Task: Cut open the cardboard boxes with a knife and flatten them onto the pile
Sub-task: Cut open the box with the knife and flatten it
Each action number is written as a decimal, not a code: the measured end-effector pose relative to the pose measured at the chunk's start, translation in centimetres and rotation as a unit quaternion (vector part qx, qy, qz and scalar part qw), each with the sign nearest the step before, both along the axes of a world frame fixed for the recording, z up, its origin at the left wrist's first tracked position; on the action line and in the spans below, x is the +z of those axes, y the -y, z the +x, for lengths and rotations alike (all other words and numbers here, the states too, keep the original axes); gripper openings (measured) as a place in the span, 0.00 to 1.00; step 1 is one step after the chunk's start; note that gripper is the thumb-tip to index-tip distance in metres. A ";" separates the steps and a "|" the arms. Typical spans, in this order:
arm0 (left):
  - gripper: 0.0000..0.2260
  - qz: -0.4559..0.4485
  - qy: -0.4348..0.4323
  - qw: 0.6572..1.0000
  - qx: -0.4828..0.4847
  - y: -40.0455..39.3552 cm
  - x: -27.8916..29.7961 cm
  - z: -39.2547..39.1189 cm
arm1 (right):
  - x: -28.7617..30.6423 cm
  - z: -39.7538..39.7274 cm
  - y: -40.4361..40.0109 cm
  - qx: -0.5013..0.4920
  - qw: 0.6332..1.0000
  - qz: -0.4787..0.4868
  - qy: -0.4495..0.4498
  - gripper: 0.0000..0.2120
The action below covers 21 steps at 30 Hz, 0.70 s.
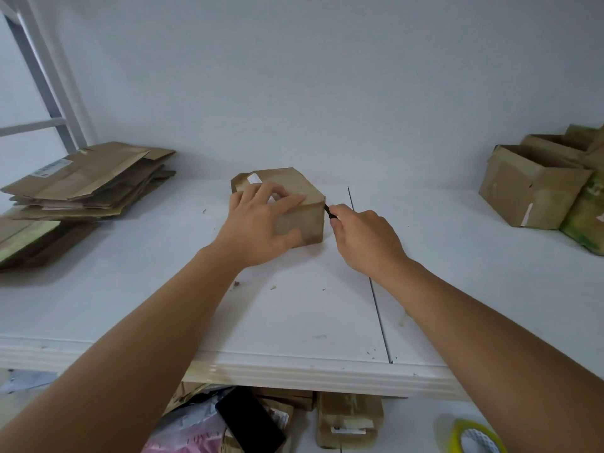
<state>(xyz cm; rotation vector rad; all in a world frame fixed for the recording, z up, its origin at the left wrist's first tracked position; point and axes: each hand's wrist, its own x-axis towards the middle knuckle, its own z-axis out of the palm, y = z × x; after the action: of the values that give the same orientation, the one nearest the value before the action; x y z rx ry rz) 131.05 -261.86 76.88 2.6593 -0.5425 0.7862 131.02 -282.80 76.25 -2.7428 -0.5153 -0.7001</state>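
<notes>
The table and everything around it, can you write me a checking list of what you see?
Surface: white table with a seam and small cardboard crumbs.
Job's things: small closed box at the middle; flattened pile at the left; knife at the box's right top corner.
Clutter: opened boxes at the right; tape roll, parcels below.
Grippers: left hand holds the box; right hand grips the knife.
Cables: nothing seen.
Surroundings: white wall, metal frame.
</notes>
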 end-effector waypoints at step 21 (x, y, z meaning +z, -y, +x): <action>0.25 0.022 0.015 1.000 -0.002 0.6 -0.1 -0.3 | -0.3 0.0 -0.8 -0.009 0.998 -0.055 -0.029 0.07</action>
<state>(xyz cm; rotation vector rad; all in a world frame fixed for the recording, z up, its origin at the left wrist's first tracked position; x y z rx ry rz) 130.75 -262.45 76.75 2.6894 -0.5780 0.8228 130.98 -282.01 75.93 -2.8640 -0.5318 -0.6102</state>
